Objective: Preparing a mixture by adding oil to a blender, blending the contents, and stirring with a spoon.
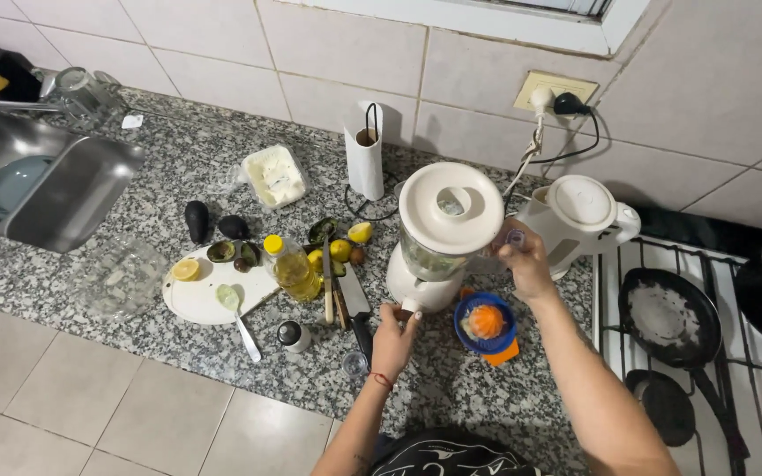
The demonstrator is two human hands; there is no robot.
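Left hand (394, 335) pinched the blender (440, 242) base knob; right hand (526, 264) gripped its jug handle. Orange juicer (485, 324) sat between them, knife (356, 308) just left, kettle (579, 216) far right.

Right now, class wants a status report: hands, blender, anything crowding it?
Left hand at the white blender base, on its knob. Right hand steadying the jug. Blue citrus juicer and knife close beside.

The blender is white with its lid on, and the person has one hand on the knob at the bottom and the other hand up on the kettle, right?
Not quite. In the head view the left hand is at the knob on the base of the white blender, lid on, but the right hand rests against the blender's jar, not on the kettle, which stands untouched just behind it.
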